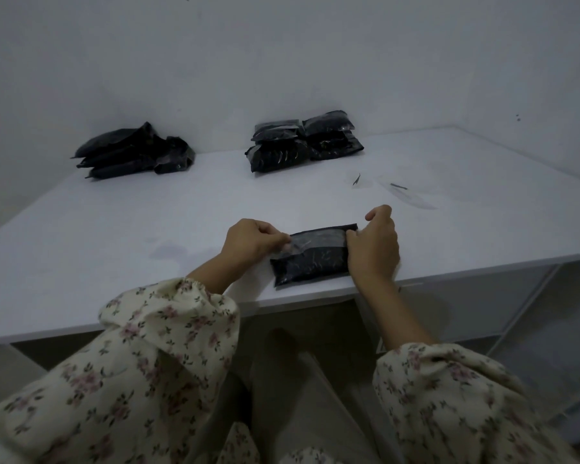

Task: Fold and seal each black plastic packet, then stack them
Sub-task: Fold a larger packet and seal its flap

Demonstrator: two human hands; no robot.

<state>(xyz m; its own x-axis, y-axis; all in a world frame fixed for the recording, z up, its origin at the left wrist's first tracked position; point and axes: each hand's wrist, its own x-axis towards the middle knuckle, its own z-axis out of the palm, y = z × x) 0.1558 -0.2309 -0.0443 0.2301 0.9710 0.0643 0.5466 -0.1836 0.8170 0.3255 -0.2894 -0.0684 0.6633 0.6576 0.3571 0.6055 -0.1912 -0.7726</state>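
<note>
A black plastic packet [312, 257] lies flat near the front edge of the white table [114, 229]. My left hand [250, 242] pinches a clear flap or strip at the packet's top left corner. My right hand [374, 246] pinches the packet's top right edge, thumb against the folded top. A loose pile of black packets [134, 152] sits at the back left. A neater stack of black packets [305, 140] stands at the back centre.
Thin clear strips and small scraps [399, 189] lie on the table to the right of the stack. Walls close off the table at the back and left. Bare tabletop spreads between the piles and the packet under my hands.
</note>
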